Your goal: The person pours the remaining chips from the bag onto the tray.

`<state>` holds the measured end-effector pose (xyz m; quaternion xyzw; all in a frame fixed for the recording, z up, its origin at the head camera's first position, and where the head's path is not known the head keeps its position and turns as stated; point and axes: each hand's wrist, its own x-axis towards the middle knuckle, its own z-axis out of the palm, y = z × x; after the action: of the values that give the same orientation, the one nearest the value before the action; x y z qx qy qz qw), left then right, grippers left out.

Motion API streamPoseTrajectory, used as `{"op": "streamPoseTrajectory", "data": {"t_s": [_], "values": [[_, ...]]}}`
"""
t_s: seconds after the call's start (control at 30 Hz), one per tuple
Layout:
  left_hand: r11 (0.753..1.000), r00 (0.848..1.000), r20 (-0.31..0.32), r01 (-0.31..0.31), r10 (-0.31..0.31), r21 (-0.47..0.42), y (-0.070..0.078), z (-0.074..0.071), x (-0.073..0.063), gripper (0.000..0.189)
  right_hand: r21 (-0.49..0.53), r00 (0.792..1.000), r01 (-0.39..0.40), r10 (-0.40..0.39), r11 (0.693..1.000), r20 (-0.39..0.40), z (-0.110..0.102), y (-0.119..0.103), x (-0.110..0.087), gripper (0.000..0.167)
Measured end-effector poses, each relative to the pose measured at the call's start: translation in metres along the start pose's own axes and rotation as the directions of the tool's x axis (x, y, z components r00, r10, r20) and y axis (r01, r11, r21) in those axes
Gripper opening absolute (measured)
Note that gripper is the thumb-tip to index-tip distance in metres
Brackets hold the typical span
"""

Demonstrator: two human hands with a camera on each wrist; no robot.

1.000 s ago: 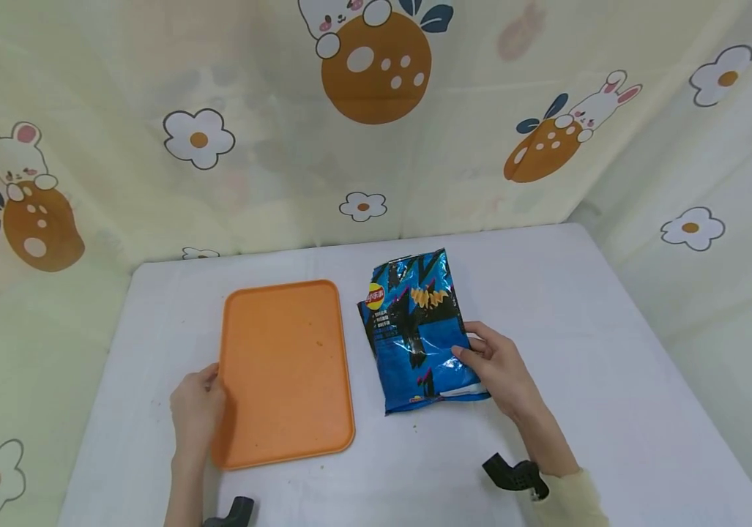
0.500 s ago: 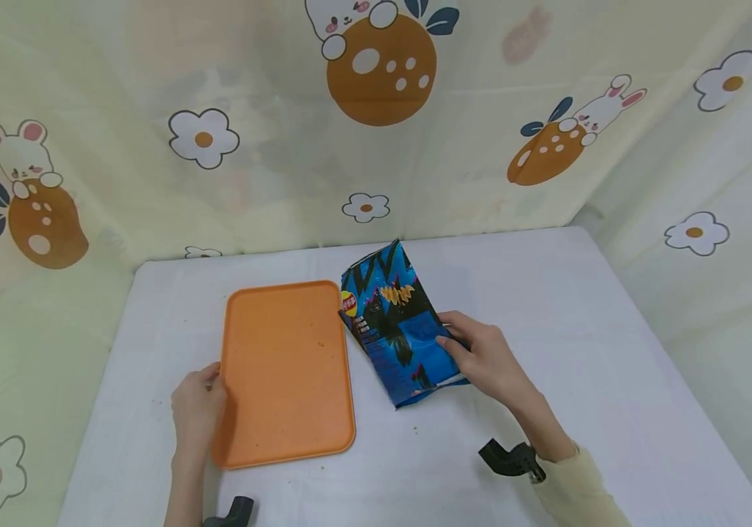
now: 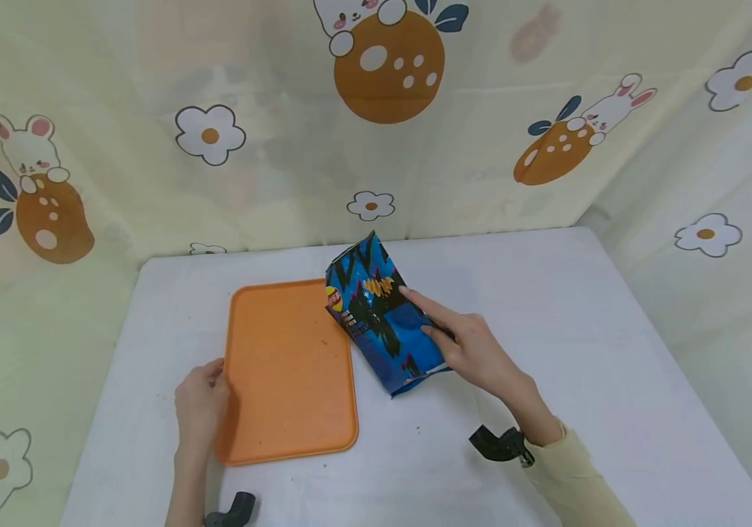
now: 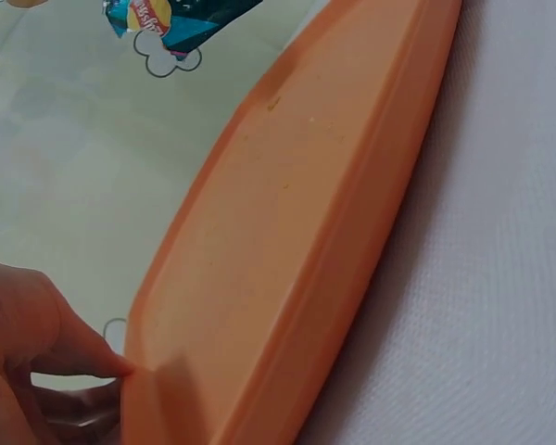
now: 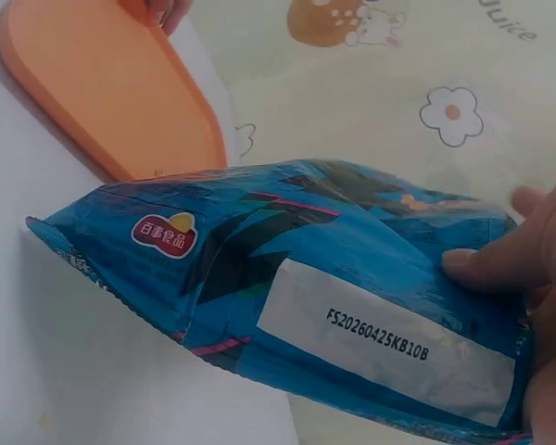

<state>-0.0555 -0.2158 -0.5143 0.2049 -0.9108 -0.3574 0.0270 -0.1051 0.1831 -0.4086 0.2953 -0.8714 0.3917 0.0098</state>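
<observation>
An orange tray (image 3: 290, 373) is on the white table, its far end away from me. My left hand (image 3: 200, 402) pinches its left rim, and in the left wrist view the thumb (image 4: 93, 357) presses on the rim's top. A blue and black chip bag (image 3: 382, 322) is tilted to the left, its upper left corner overlapping the tray's far right edge. My right hand (image 3: 474, 351) grips the bag's right side, thumb and index finger on its front and the other fingers hidden behind. The right wrist view shows a white date-code strip (image 5: 380, 343) near the bag's bottom.
Small crumbs (image 3: 418, 428) dot the table and the tray. Each wrist bears a dark camera mount, one of them the right mount (image 3: 501, 443). A patterned curtain (image 3: 283, 88) with rabbits and flowers hangs along the table's back edge and right side.
The right hand has moved the chip bag leftward and tilted it, so it now overlaps the tray's edge. The right index finger has stretched along the bag's front. The left hand keeps its hold.
</observation>
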Motion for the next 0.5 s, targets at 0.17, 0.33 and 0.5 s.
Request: {"op": "streamPoseTrajectory", "data": {"t_s": [0.17,0.33,0.5], "values": [[1.0,1.0,0.016,0.002,-0.002,-0.008,0.0,-0.002,0.0,0.037,-0.032,1.0,0.022,-0.022,0.999,0.021,0.004,-0.001,0.002,0.043],[1.0,1.0,0.019,0.012,-0.012,-0.007,0.001,-0.003,0.001,0.036,-0.055,0.999,0.007,-0.004,0.998,0.046,0.004,-0.002,0.005,0.039],[1.0,1.0,0.017,0.011,-0.01,-0.012,0.003,-0.004,0.0,0.036,-0.034,0.993,-0.029,0.032,0.999,0.113,0.001,-0.006,0.011,0.042]]}}
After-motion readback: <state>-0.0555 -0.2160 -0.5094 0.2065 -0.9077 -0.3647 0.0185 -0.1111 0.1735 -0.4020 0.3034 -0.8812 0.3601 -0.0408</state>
